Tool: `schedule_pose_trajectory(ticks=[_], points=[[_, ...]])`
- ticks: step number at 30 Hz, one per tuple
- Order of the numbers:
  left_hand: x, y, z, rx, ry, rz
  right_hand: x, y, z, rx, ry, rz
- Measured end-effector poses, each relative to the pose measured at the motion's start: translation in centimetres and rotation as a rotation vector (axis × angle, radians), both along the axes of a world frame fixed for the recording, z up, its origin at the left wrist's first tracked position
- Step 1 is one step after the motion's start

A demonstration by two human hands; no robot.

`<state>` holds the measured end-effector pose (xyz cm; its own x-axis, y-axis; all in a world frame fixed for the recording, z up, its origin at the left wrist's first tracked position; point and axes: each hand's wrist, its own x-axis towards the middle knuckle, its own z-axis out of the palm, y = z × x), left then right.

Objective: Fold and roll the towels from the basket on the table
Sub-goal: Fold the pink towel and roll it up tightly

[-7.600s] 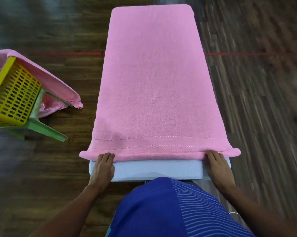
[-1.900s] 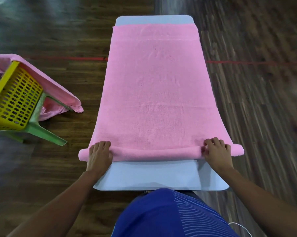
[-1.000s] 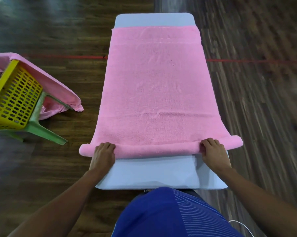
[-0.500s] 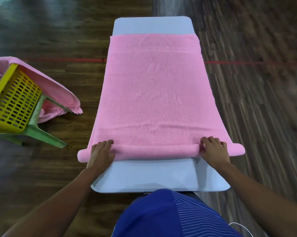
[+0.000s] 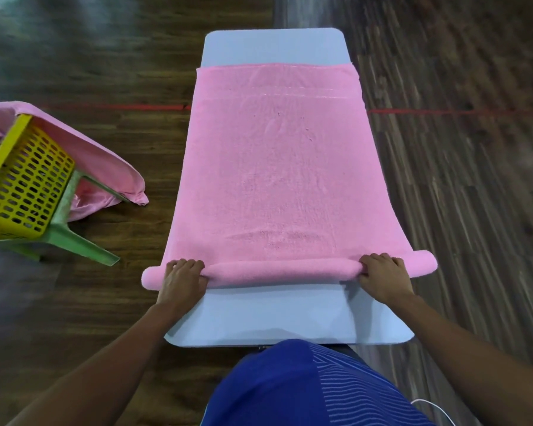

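A pink towel (image 5: 277, 167) lies lengthwise along the narrow white table (image 5: 271, 44). Its near end is wound into a roll (image 5: 283, 270) that spans the table's width and sticks out past both sides. My left hand (image 5: 180, 278) grips the roll near its left end, fingers curled over the top. My right hand (image 5: 382, 276) grips it near the right end in the same way. Bare table shows between the roll and my body and beyond the towel's far edge.
A yellow basket (image 5: 22, 179) sits on a green plastic stool (image 5: 74, 238) at the left, with another pink towel (image 5: 105, 161) hanging out of it towards the wooden floor (image 5: 459, 179). A red line (image 5: 443, 112) crosses the floor.
The roll has grown thicker and moved away from me along the table. The towel's far edge has drawn closer, baring more table at both ends. Both hands stay on the roll.
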<state>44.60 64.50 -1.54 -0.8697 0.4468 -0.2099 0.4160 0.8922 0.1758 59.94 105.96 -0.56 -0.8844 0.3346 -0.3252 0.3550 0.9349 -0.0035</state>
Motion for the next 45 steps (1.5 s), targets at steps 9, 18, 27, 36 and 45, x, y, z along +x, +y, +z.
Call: schedule_pose_trajectory(ticks=[9, 18, 27, 36, 45], points=[[-0.7, 0.7, -0.2, 0.032, 0.091, 0.163, 0.1, 0.0, -1.5, 0.008, 0.316, 0.014], [1.9, -1.1, -1.0, 0.076, 0.041, 0.0, 1.6, -1.0, -2.7, 0.0, 0.253, -0.031], [-1.2, -0.3, 0.7, -0.026, -0.098, 0.026, -0.5, 0.7, 0.4, -0.033, -0.023, -0.055], [0.9, 0.2, -0.3, 0.055, 0.106, 0.025, 1.0, -0.6, -1.2, -0.063, 0.315, 0.02], [-0.1, 0.4, 0.0, 0.019, 0.058, 0.038, -0.1, 0.6, -0.5, -0.058, 0.108, 0.011]])
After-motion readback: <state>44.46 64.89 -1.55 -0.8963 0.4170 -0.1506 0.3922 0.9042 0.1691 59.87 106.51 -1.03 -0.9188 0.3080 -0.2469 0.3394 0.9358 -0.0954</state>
